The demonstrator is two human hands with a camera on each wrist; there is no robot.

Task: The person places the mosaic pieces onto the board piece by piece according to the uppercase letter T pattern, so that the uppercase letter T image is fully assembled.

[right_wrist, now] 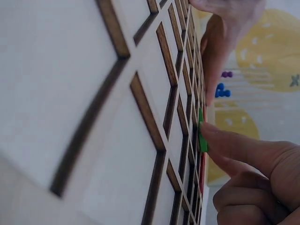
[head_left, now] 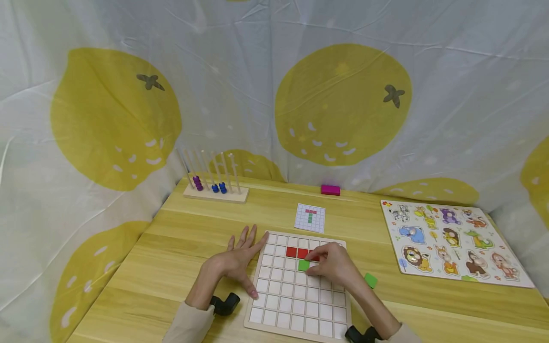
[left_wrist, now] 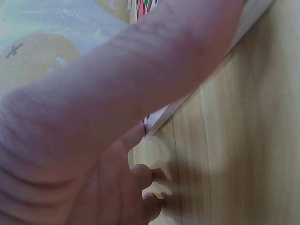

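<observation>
A wooden grid board (head_left: 283, 305) with pale square cells lies on the table. A row of red tiles (head_left: 291, 252) sits near its top, the rightmost partly behind my right hand (head_left: 334, 263). That hand pinches a green square tile (head_left: 303, 265) by its right side, just below the middle red one. In the right wrist view, the thumb touches the green tile (right_wrist: 202, 133), which looks slightly raised from the grid. My left hand (head_left: 233, 262) spreads its fingers along the board's left edge, thumb and index finger touching it. Another green tile (head_left: 371, 280) lies right of the board, beside my right forearm.
Behind the board lies a pattern card (head_left: 310, 217) showing a red and green T. A peg stand with beads (head_left: 216, 194) is at the back left, a magenta block (head_left: 330, 190) at the back. An animal puzzle board (head_left: 454, 243) occupies the right side.
</observation>
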